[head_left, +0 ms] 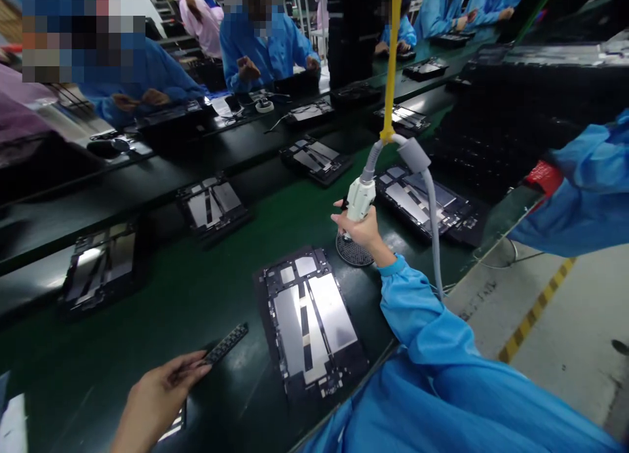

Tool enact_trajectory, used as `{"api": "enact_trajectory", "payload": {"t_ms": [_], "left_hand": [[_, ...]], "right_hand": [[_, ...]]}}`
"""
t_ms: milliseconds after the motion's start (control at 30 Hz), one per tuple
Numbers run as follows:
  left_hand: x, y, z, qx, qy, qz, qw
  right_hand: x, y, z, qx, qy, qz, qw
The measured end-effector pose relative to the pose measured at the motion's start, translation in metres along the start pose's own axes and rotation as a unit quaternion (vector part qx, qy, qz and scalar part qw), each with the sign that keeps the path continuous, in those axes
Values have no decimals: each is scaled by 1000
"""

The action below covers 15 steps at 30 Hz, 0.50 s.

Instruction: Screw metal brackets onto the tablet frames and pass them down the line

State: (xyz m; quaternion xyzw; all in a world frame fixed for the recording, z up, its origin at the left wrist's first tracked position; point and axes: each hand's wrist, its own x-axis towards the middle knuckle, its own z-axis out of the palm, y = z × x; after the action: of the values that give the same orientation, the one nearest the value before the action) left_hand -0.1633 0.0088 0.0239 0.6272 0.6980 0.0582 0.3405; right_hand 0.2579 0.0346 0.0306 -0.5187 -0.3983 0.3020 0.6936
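Observation:
My left hand (160, 387) is at the lower left, its fingers pinched on a thin dark strip (227, 343) that sticks out to the right above the green belt (196, 295). My right hand (361, 230) is wrapped round the grip of a white electric screwdriver (361, 197), which hangs from a yellow cord (393, 59) with a grey hose (432, 223) trailing down. The tool's tip is over a small round mesh dish (351, 251). An open tablet chassis (307, 322) with silver plates lies on the belt between my hands.
Several more open chassis sit along the belt, such as one (212, 205) to the left and one (425, 200) behind the tool. People in blue coats work across the line. A blue sleeve (584, 191) reaches in at the right. The floor has a yellow stripe (535, 309).

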Motion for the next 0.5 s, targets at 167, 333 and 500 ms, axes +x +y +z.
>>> {"api": "enact_trajectory", "payload": {"t_ms": [167, 333, 500], "left_hand": [[-5, 7, 1, 119, 41, 6, 992], [-12, 13, 7, 172, 48, 17, 984], [-14, -7, 5, 160, 87, 55, 982]], "right_hand": [[1, 7, 2, 2, 4, 17, 1000], [-1, 10, 4, -15, 16, 11, 1000], [-4, 13, 3, -15, 7, -4, 1000]]}}
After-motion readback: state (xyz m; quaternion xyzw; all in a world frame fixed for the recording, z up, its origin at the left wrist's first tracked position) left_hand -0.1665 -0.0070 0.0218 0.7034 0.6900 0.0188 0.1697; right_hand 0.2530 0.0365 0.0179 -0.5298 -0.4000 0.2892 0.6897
